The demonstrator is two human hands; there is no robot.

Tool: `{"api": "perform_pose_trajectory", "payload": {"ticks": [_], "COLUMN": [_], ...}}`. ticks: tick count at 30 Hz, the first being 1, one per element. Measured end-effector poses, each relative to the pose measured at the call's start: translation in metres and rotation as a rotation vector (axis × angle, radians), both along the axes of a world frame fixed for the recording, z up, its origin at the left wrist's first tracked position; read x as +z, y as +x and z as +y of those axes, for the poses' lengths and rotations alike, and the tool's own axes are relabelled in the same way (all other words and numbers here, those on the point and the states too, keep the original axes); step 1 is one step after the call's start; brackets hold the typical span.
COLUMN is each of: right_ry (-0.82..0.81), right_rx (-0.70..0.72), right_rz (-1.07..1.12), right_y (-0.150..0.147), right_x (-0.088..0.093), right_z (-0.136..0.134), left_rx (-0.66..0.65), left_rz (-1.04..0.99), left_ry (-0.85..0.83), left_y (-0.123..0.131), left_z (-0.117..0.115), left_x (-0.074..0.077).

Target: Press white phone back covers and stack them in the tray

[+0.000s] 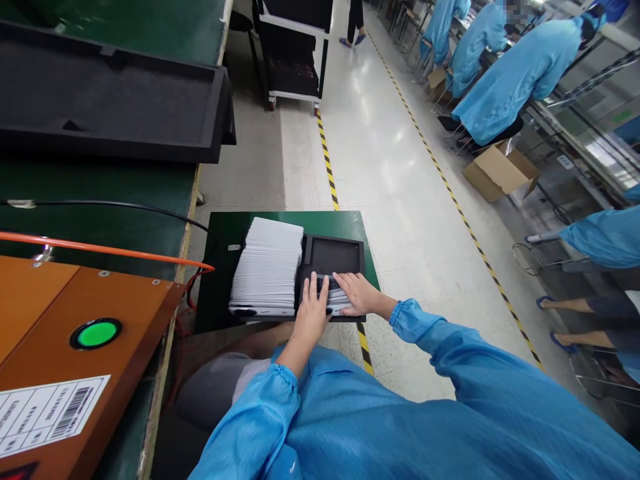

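Note:
A black tray (334, 255) with two compartments lies on a small green table in front of me. Its left compartment holds a long leaning row of thin white plates (267, 273). In the right compartment, a shorter batch of thin plates (339, 298) sits at the near end. My left hand (313, 308) touches this batch from the left, fingers stretched out and apart. Over its right side lies my right hand (357, 293), fingers extended toward the left. Neither hand is visibly wrapped round a plate. Palms and thumbs are partly hidden.
A green workbench (150, 180) on the left bears a large black foam tray (150, 100) and an orange machine (125, 300) with a green button. Beyond stands a wheeled rack (295, 93). Several seated people in blue work on the right, near a cardboard box (500, 170).

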State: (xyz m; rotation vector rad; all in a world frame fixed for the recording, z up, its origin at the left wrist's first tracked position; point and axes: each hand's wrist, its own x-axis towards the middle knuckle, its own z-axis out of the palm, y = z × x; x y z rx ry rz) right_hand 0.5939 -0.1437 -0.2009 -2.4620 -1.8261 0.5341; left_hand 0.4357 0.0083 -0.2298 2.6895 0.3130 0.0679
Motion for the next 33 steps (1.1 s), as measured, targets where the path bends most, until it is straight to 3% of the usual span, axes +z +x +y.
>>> {"api": "perform_pose_trajectory", "payload": {"ticks": [10,20,28,33], "right_ry": [0.006,0.009,0.025,-0.001], "right_rx": [0.009,-0.048,-0.163,-0.131], "right_rz": [-0.079,-0.045,-0.105,-0.102], "right_y": [0.018,0.022,0.061,0.086], "right_x": [-0.005,-0.021,-0.010,-0.005], "right_z": [0.012,0.023,0.031,0.047], "left_rx": [-0.009,0.062,0.039,0.063], "left_rz": [0.071,0.101,0.045,0.020], "left_ry": [0.033,0.070,0.071,-0.002], "left_y": [0.030,0.029,0.085,0.106], "left_z": [0.009,0.000,0.018,0.027], "left_x": [0.003,0.005,0.020,0.016]}}
